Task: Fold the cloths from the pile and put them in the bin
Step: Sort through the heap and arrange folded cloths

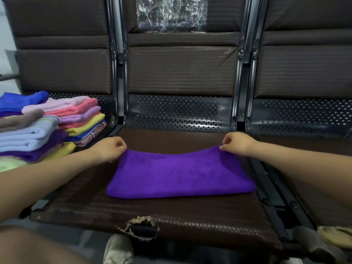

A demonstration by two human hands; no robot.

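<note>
At frame centre, the left hand (111, 147) and right hand (235, 142) each pinch a far corner of the purple cloth (179, 174) (folded), pile (45, 124) at left.

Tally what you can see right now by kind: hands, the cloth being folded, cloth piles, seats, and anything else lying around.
Hands: 2, left hand and right hand, each pinching a far corner of the cloth
Purple cloth on the middle seat: 1
Pile of coloured cloths: 1; its count is unclear
Seats: 3
Clear plastic bag: 1
Shoe: 1
Bin: 0 in view
Total: 9
</note>
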